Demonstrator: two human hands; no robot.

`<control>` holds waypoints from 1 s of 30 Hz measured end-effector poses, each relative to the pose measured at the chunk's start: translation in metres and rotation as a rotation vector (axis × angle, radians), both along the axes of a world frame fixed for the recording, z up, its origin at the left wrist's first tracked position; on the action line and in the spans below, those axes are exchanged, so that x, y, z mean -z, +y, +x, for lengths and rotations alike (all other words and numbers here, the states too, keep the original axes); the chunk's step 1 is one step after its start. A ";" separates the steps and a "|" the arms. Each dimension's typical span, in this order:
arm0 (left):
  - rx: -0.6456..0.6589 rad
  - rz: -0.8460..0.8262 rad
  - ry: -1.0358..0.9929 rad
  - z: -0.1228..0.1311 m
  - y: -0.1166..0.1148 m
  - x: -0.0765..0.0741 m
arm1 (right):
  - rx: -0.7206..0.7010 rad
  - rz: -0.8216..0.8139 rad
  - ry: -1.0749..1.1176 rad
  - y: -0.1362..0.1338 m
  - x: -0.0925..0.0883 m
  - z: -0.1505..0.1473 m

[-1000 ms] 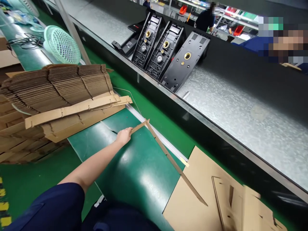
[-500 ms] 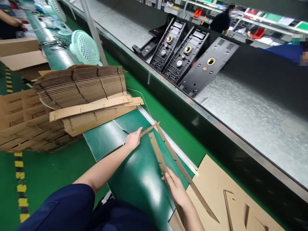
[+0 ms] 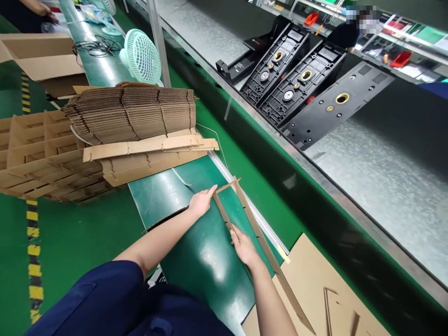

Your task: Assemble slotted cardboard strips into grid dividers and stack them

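My left hand (image 3: 202,202) is closed around a notched cardboard strip (image 3: 228,185) lying across the green bench. Part of that strip is hidden by my hand and forearm. At its far end it crosses a long cardboard strip (image 3: 268,249) standing on edge along the bench's right side. My right hand (image 3: 242,244) grips another slotted cardboard strip (image 3: 222,210), whose far end meets the first one right beside my left fingertips. Whether their slots have interlocked, I cannot tell. The right hand's strip runs roughly parallel to the long one.
A stack of folded cardboard dividers (image 3: 140,114) sits ahead on the bench (image 3: 206,266), with assembled grid dividers (image 3: 31,154) to its left. Flat cardboard (image 3: 297,270) lies at lower right. Beyond are a conveyor (image 3: 392,186) with black panels (image 3: 339,102), a green fan (image 3: 143,56) and co-workers.
My right hand has moved forward and left, bringing its strip's end against the strip in my left hand. The view has shifted slightly; my left hand keeps its grip.
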State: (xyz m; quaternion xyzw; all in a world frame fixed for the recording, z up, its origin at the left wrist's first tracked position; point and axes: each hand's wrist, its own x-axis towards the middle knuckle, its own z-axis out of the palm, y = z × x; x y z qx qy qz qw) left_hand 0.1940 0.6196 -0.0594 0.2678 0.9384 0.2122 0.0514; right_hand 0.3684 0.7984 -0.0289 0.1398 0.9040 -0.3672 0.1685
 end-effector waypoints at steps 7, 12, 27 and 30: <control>0.060 -0.195 0.002 0.000 0.007 -0.003 | -0.002 0.302 -0.102 -0.010 0.002 -0.006; 0.079 -0.212 0.056 -0.019 0.013 -0.011 | 0.159 0.404 0.246 -0.001 -0.008 0.042; -0.049 -0.232 0.142 0.002 -0.077 0.005 | 1.136 0.668 -0.412 0.128 0.040 0.381; -0.088 -0.218 0.082 0.005 -0.091 0.012 | 1.183 0.776 -0.394 0.135 0.045 0.387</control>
